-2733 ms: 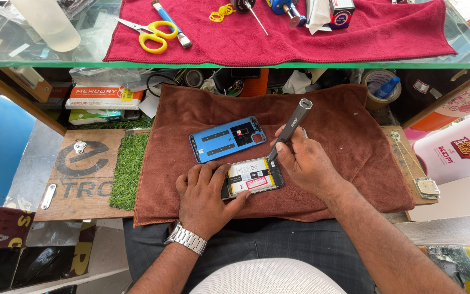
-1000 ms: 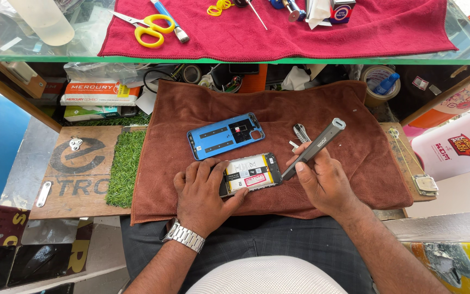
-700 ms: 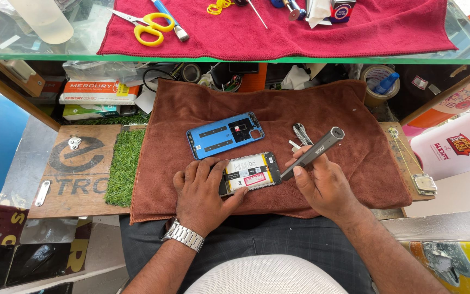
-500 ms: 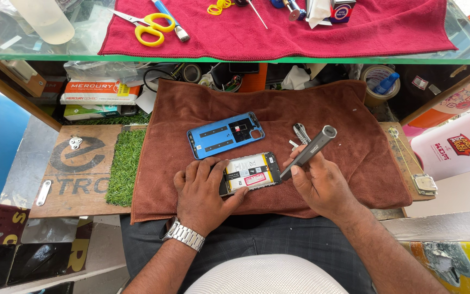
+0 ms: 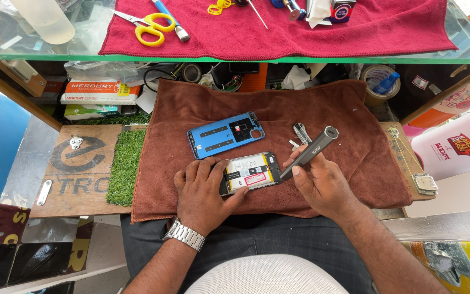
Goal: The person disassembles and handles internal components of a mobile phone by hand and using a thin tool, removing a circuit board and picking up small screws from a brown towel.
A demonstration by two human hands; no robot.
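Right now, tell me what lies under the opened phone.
The opened phone lies on the brown towel, held down by the left hand. What lies beneath the towel is covered.

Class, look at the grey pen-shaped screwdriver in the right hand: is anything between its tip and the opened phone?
Nothing visible. The grey pen-shaped screwdriver in the right hand points at the opened phone's right edge, which the left hand steadies.
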